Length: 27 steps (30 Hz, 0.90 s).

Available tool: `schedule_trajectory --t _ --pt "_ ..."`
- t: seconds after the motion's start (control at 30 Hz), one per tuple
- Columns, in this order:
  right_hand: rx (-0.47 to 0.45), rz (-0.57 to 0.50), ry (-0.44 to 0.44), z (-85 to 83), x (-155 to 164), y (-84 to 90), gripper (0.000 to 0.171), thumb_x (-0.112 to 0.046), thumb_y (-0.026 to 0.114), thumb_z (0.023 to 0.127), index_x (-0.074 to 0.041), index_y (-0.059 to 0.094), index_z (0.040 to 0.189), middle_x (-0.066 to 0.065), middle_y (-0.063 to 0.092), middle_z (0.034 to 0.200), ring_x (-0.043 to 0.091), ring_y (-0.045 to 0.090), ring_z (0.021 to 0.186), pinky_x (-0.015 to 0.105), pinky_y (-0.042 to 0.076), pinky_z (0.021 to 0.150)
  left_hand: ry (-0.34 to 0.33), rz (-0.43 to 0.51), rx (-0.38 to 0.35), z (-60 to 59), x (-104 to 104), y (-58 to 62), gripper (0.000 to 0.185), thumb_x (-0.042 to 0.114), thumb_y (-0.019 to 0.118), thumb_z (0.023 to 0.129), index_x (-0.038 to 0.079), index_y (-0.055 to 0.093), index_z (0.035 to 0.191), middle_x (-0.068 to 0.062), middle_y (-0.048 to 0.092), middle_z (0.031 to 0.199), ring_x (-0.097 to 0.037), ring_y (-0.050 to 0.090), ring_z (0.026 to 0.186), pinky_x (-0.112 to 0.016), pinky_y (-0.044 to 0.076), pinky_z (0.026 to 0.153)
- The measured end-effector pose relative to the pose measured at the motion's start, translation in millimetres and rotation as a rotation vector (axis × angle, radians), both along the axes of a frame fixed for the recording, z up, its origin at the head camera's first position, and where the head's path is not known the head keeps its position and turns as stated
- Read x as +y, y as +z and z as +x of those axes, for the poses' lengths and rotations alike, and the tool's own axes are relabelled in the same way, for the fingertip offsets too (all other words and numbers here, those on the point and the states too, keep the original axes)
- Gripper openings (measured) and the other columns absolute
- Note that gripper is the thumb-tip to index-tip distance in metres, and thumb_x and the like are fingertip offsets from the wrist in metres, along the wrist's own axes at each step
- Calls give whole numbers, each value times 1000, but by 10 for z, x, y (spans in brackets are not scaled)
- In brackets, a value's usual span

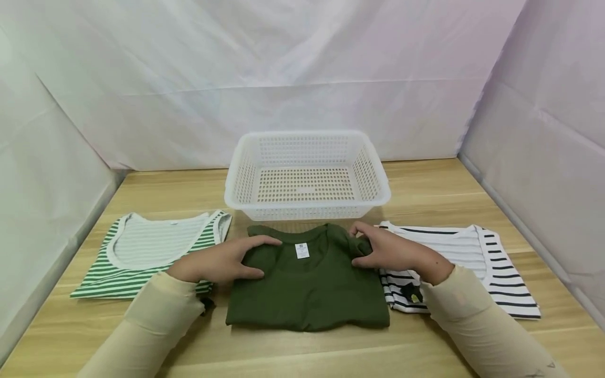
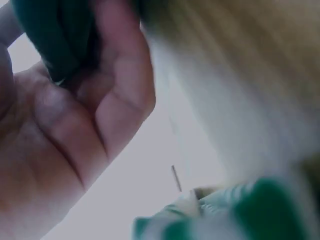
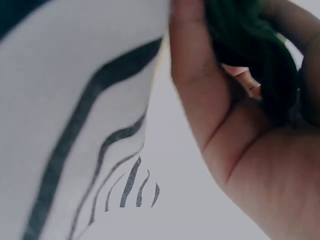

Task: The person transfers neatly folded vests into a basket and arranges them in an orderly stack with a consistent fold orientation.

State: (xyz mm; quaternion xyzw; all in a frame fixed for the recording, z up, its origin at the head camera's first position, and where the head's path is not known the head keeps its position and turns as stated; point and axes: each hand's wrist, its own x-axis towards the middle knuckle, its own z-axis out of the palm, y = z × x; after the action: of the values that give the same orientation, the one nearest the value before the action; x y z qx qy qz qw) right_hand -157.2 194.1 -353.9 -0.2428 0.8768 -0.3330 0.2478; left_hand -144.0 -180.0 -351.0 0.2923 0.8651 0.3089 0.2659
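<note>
Facing inward, both hands (image 1: 228, 260) (image 1: 392, 252) seemingly pinch the green shirt (image 1: 307, 294).

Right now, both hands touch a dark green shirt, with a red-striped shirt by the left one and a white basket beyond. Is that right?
Not quite: in the head view, the striped shirt by the left hand has green stripes, not red. That hand and the right hand do touch the dark green shirt; the white basket stands beyond.
</note>
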Motion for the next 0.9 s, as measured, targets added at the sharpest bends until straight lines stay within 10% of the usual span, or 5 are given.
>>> schedule_trajectory --t 0.2,0.43,0.6,0.9 --pt "73 18 70 92 2 192 42 -21 75 90 -22 40 113 5 58 118 22 60 112 36 47 85 -50 11 -4 41 -8 220 60 19 68 96 36 42 148 7 49 145 -13 53 123 -37 46 98" --pt "188 -35 100 255 50 423 42 -22 75 90 -24 41 115 2 57 120 27 59 125 42 48 96 -63 70 39 151 -29 394 51 21 63 99 44 45 142 11 54 130 -7 47 72 -27 46 74" --pt "294 -137 90 304 60 551 41 -15 75 91 -20 43 116 2 58 120 24 60 123 40 49 99 -7 106 167 196 -107 509 46 19 63 99 43 49 136 13 55 128 -8 54 88 -26 46 82" --pt "261 -265 -36 94 80 968 48 -7 71 92 -13 39 127 12 68 96 14 63 74 30 55 65 148 243 374 60 -166 738 36 14 60 100 33 54 131 7 57 134 -9 53 122 -24 43 99"
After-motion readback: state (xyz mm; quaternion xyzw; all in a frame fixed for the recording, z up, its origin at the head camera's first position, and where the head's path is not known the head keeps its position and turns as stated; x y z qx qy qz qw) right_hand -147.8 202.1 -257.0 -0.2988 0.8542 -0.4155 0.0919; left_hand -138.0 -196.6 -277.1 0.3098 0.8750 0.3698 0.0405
